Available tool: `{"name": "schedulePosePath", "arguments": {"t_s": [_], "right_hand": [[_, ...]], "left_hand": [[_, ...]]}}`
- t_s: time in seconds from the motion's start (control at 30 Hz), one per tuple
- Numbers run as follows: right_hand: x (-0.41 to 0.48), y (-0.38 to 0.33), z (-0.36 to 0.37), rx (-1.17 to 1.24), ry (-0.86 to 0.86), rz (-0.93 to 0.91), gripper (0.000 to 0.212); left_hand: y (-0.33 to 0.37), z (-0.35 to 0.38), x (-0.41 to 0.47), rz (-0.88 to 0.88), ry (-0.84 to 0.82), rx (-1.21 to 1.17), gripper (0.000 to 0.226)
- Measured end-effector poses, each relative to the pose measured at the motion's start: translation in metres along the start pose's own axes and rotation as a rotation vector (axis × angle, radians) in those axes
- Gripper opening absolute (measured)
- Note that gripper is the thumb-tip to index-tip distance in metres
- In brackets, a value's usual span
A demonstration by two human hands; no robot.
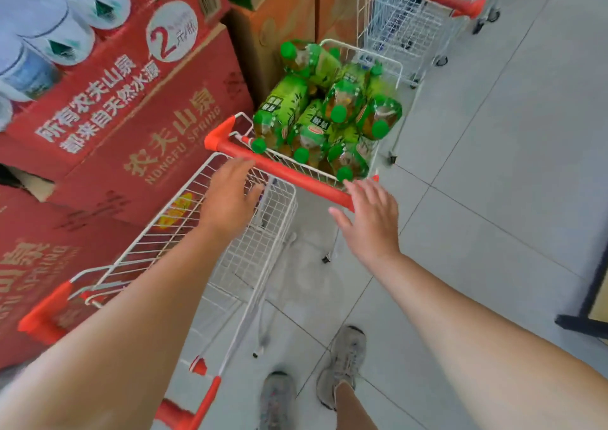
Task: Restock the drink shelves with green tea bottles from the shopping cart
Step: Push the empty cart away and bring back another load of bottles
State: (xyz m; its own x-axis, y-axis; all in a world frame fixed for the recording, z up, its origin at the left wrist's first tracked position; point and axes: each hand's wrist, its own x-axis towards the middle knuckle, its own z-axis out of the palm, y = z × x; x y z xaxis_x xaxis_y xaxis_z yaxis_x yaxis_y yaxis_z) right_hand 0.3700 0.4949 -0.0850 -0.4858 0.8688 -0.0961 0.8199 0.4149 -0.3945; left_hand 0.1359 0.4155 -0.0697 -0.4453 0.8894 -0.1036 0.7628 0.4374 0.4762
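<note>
Green tea bottles (329,113) – green caps, green labels, amber drink showing through the plastic – lie heaped in the basket of a small white wire shopping cart (399,67), most of them tipped on their sides with caps pointing toward the camera. The cart's red handle (289,173) runs slantwise across the middle of the view. Both hands are reaching for it and hold nothing: the left hand (230,199) is stretched out flat, palm down, with its fingertips right at the bar (whether they touch it I cannot tell), and the right hand (370,222) has its fingers spread apart, the tips overlapping the handle's right end. The two hands are well apart, one toward each end of the bar. Under the left forearm stands a second cart (250,255) of the same white wire with red corners, its front rim close behind the bottle cart's handle. A third cart (404,25) is parked farther back on the right. Along the left side rise stacked red cartons (158,127) printed "Nongfu Spring", with water bottles (65,28) on top – and brown cartons (283,11) behind the bottle cart. Pale tiled floor (493,166) fills the right side, and two grey sneakers (345,364) show at the bottom.
</note>
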Motion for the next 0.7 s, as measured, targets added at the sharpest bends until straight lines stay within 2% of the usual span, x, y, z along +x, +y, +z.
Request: {"name": "schedulePosePath", "arguments": {"t_s": [0.13,0.23,0.33,0.53,0.7], "right_hand": [[0.015,0.011,0.017,-0.045,-0.145,0.008,0.059],[0.023,0.016,0.025,-0.141,-0.052,-0.029,0.046],[0.024,0.022,0.028,-0.137,0.024,-0.046,0.04],[0.027,0.052,0.015,-0.125,0.029,-0.044,0.046],[0.028,0.087,-0.002,-0.057,0.013,-0.074,0.037]], "left_hand": [[-0.017,0.014,0.033,0.0,-0.006,0.126,0.059],[-0.027,0.018,0.052,0.052,0.0,0.193,0.052],[-0.033,0.019,0.061,0.104,0.029,0.146,0.045],[-0.021,0.033,0.062,0.176,0.002,0.079,0.042],[0.001,0.052,0.059,0.243,0.067,0.069,0.048]]}}
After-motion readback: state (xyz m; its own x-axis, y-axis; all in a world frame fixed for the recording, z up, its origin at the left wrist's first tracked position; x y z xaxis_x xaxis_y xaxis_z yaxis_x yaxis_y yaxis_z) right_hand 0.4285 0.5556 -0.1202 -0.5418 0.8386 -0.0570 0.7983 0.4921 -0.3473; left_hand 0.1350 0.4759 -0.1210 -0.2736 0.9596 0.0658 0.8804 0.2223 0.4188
